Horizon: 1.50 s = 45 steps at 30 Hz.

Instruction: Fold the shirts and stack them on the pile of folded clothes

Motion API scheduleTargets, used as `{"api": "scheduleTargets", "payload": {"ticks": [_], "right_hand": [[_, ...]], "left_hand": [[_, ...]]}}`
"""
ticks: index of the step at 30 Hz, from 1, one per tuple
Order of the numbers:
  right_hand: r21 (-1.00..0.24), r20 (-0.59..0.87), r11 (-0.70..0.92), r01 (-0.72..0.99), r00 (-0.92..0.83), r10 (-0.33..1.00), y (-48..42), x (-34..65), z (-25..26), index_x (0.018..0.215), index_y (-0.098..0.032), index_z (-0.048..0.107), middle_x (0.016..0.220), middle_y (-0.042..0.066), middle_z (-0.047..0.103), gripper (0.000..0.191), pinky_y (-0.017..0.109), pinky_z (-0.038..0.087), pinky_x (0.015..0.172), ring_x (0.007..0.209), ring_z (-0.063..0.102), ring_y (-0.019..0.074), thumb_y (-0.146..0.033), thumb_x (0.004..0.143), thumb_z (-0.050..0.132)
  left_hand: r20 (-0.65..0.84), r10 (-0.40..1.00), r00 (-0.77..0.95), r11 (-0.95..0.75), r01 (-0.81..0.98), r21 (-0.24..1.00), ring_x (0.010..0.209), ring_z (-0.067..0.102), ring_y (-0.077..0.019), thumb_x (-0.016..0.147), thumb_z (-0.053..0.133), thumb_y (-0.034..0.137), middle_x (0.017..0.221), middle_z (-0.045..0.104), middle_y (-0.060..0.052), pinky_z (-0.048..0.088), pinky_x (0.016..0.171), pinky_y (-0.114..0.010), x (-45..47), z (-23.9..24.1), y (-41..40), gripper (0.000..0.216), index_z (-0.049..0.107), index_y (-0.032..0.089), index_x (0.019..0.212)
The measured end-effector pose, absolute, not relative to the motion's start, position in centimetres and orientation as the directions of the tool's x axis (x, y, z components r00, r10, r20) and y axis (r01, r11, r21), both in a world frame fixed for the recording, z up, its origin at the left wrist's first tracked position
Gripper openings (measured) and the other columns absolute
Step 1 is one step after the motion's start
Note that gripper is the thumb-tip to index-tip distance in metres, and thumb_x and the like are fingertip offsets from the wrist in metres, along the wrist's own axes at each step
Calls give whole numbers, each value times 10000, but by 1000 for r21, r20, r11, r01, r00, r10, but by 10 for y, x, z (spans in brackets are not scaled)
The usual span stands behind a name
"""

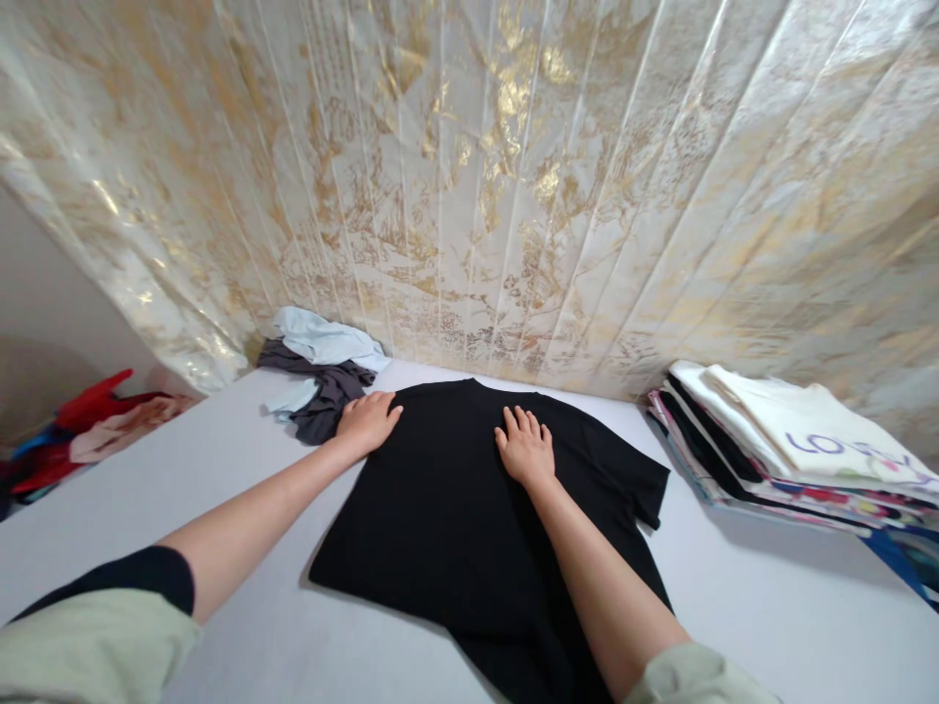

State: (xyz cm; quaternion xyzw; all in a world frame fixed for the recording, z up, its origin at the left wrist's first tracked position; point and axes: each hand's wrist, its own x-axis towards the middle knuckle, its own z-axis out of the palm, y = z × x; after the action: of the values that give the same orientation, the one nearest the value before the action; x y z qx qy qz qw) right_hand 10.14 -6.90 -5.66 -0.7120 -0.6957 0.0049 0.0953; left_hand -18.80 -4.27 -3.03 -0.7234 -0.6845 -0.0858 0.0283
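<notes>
A black T-shirt (455,508) lies spread flat on the white table (242,469), its neck end toward the wall. My left hand (367,420) rests flat on the shirt's left shoulder edge, fingers together and stretched out. My right hand (524,448) lies flat near the shirt's collar area, fingers spread. Neither hand holds anything; both press on the cloth.
A heap of light blue and dark grey clothes (319,367) sits by the wall at the left. A stack of folded garments (799,455) lies at the right. Red and pink clothes (88,420) lie beyond the table's left edge. A gold-patterned wall (514,176) backs the table.
</notes>
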Motion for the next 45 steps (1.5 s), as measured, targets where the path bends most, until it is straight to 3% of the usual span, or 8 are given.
{"api": "scheduleTargets", "payload": {"ticks": [9,14,21,26,32,35,41,45], "right_hand": [[-147,111,-15,989,32,993,-71,101,-52,1497,-238,284,1559,54,260,574,465,138,1126,1426,189,247,-459,969,250],[-150,116,-14,989,32,993,-71,101,-53,1493,-237,291,1558,59,260,570,472,142,1118,1423,190,252,-453,968,246],[-155,127,-11,988,31,991,-71,101,-54,1487,-237,306,1553,56,274,568,470,146,1118,1421,194,253,-457,965,258],[-154,129,-10,988,30,991,-71,101,-53,1485,-231,313,1552,56,276,568,468,153,1117,1419,198,257,-453,965,262],[-144,127,-22,989,41,991,-70,101,-55,1489,-238,303,1552,49,277,566,463,140,1121,1421,189,246,-451,966,258],[-149,131,-22,989,41,991,-70,101,-56,1486,-236,308,1547,54,287,562,469,139,1119,1418,196,251,-447,967,258],[-167,145,-8,986,33,989,-71,101,-55,1483,-233,315,1547,63,287,564,463,155,1112,1412,210,253,-450,965,254],[-178,162,1,984,28,986,-71,102,-56,1480,-231,318,1546,64,291,567,461,144,1114,1415,200,251,-453,963,249]], "left_hand": [[55,993,-103,109,988,-112,1021,631,-312,901,370,465,1036,701,-154,411,909,-442,-244,-2,-33,430,685,180,967],[18,997,-80,76,981,181,1023,632,-282,753,608,384,1080,688,-108,473,829,-339,-230,1,-23,274,664,195,943],[129,941,-314,223,860,460,949,649,-230,814,556,315,1020,690,-95,508,792,-302,-232,10,-13,318,585,156,1087],[268,908,-321,163,862,480,917,645,-194,808,555,292,1156,606,-149,477,898,-299,-236,-6,-39,474,496,104,1239],[103,989,-109,59,916,397,799,630,-236,802,503,478,776,641,-65,475,745,-322,-225,-31,-103,316,618,184,780],[86,995,-48,6,902,432,787,621,-245,741,550,510,747,635,-59,459,719,-321,-216,-36,-115,320,614,198,718],[154,984,-94,-24,781,625,699,599,-185,665,586,317,692,585,2,463,700,-289,-192,-32,-101,132,519,205,682],[-46,963,-266,164,441,882,768,647,-213,698,588,318,685,638,-4,502,741,-310,-185,-22,-114,133,554,197,744]]}}
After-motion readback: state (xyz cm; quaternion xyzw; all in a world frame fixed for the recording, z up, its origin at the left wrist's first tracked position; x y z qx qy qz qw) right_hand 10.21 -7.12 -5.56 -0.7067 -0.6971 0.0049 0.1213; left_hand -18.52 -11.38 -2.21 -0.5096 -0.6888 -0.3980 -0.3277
